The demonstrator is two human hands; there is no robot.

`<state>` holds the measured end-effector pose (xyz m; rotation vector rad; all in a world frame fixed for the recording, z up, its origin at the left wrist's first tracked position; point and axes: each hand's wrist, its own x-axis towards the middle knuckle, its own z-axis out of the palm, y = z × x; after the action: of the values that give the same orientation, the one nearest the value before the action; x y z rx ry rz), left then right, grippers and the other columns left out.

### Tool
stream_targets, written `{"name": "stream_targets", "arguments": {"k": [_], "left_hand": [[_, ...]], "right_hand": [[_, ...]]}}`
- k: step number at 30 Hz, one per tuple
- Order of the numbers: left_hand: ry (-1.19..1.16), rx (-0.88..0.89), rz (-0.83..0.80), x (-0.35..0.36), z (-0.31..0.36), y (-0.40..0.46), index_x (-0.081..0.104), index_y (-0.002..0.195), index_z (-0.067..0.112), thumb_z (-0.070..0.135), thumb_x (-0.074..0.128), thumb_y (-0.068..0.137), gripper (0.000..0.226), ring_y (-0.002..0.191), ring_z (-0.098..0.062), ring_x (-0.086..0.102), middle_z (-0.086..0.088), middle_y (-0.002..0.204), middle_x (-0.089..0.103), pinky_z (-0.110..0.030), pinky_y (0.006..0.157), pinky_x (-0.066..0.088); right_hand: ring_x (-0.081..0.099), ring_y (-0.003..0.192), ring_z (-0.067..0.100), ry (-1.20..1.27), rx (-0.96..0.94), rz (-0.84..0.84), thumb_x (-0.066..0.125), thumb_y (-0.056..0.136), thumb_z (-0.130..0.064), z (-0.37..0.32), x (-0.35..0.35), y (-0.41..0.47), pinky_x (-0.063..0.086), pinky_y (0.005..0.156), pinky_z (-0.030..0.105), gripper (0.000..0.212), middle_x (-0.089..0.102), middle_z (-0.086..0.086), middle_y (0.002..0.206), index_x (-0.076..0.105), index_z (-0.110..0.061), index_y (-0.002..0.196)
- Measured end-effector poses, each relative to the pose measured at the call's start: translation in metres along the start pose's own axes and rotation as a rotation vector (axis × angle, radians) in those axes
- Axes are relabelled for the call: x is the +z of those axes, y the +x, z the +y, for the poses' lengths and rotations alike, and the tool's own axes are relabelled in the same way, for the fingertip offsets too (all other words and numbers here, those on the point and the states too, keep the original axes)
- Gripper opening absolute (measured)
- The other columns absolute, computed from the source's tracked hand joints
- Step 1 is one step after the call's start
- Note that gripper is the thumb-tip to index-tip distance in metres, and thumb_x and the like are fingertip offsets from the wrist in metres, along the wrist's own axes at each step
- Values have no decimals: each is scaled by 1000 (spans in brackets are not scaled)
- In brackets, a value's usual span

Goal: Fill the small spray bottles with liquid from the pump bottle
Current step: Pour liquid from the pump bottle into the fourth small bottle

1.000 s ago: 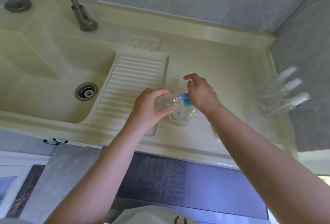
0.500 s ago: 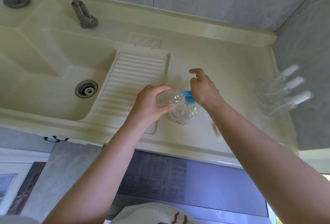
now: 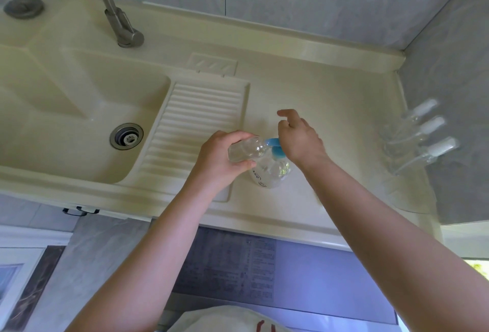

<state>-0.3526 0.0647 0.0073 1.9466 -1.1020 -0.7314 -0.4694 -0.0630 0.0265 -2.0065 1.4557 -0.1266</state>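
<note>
Left hand curled gripping; right hand pressing down.

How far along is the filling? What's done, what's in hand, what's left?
Done: cannot tell; three capped spray bottles lie by the right wall, fill unclear. In hand: the left hand holds an uncapped small bottle at the pump bottle spout, right hand on the pump. Left: finish filling, cap it.

Cream-coloured counter with a moulded sink at its left end and a ribbed draining board beside the basin. A metal tap rises from the back edge behind the sink. A clear pump bottle with a blue top stands near the front edge, right of the draining board. Three small spray bottles lie side by side at the right edge, caps toward the wall.
</note>
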Motion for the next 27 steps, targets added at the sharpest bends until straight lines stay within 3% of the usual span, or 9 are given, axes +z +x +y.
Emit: {"name": "stream_targets", "arguments": {"k": [5, 10, 14, 19, 23, 27], "left_hand": [[-23, 12, 7, -2, -1, -1, 66, 118, 38, 19, 83, 74, 51, 108, -9, 55, 8, 112, 58, -5, 88, 34], [-17, -7, -3, 1, -4, 0, 66, 119, 38, 19, 83, 74, 52, 108, -8, 54, 6, 114, 58, 0, 84, 31], [-20, 2, -6, 1, -3, 1, 67, 117, 38, 18, 83, 74, 50, 107, -9, 55, 4, 113, 59, -2, 83, 32], [-40, 18, 1, -2, -2, -1, 66, 115, 41, 18, 83, 74, 50, 108, -8, 54, 5, 113, 59, -4, 86, 33], [1, 13, 10, 0, -5, 0, 66, 119, 39, 19, 83, 74, 52, 106, -7, 54, 6, 113, 59, 0, 83, 31], [-19, 8, 11, 2, -5, 0, 66, 118, 38, 18, 83, 74, 52, 107, -8, 54, 5, 113, 59, 0, 83, 32]], "right_hand": [[50, 122, 26, 257, 33, -90, 39, 97, -34, -2, -8, 7, 38, 110, 43, 43, 49, 4, 137, 44, -34, 139], [43, 128, 27, 59, 16, -21, 29, 96, -21, 0, 1, 0, 27, 114, 47, 47, 52, 3, 135, 45, -36, 138], [37, 136, 25, -11, -29, 73, 31, 97, -24, 1, 0, 0, 16, 118, 53, 44, 51, 3, 138, 45, -33, 138], [44, 128, 25, 142, -18, -20, 36, 97, -31, -2, -8, 2, 26, 115, 50, 42, 52, 5, 135, 47, -32, 137], [42, 130, 28, -22, -25, 5, 28, 97, -22, -1, -1, -1, 19, 117, 53, 46, 58, 4, 125, 45, -35, 137], [42, 131, 28, -19, -5, 4, 28, 98, -26, 0, -1, 0, 16, 117, 53, 43, 58, 4, 127, 44, -32, 136]]}}
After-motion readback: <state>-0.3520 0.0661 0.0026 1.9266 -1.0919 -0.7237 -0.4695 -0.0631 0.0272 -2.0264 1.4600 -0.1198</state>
